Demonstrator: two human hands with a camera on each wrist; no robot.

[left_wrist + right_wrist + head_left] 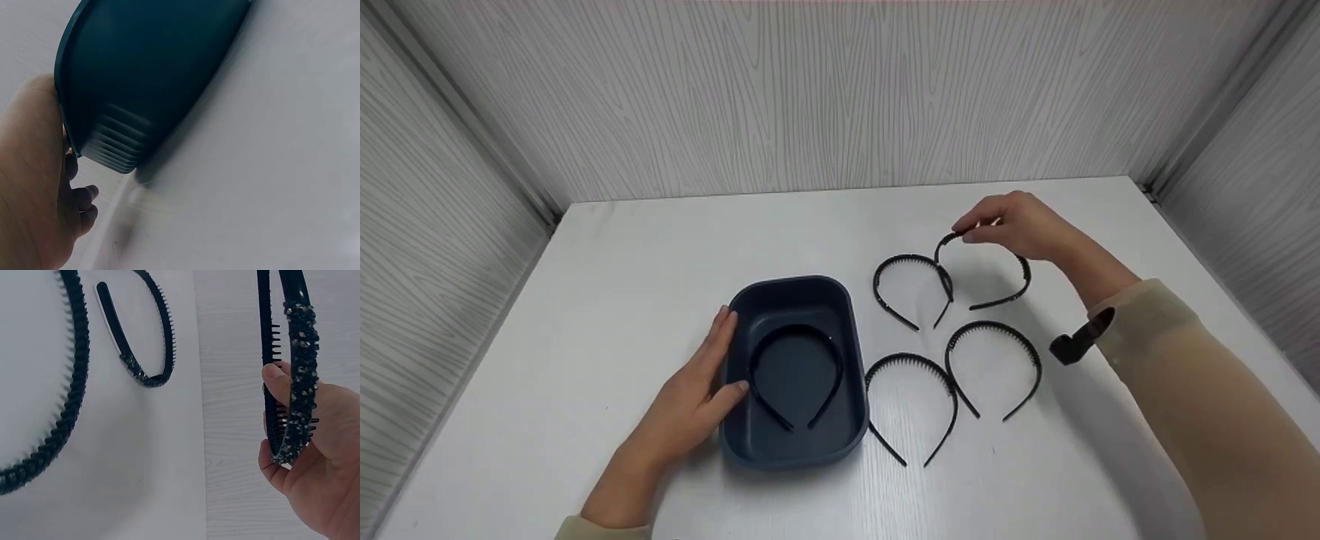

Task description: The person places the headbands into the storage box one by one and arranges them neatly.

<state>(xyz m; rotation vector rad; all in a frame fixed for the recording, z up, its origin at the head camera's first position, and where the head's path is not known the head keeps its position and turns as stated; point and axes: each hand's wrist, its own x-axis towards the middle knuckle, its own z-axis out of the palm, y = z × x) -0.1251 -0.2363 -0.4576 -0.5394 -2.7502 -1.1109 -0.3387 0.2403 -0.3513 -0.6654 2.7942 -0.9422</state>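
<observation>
My right hand pinches the top of a black toothed headband and holds it up at the back right. In the right wrist view that headband shows sparkling stones along its band, with the thumb and fingers about it. Against the left side of a dark blue plastic bin lies my left hand, its fingers fairly straight and its thumb at the rim. Another black headband lies inside the bin. The left wrist view shows the bin's outer wall beside the left hand.
On the white table, right of the bin, lie three more black headbands: one at the back, one at front left and one at front right. Wood-grain panels enclose the table at the back and sides.
</observation>
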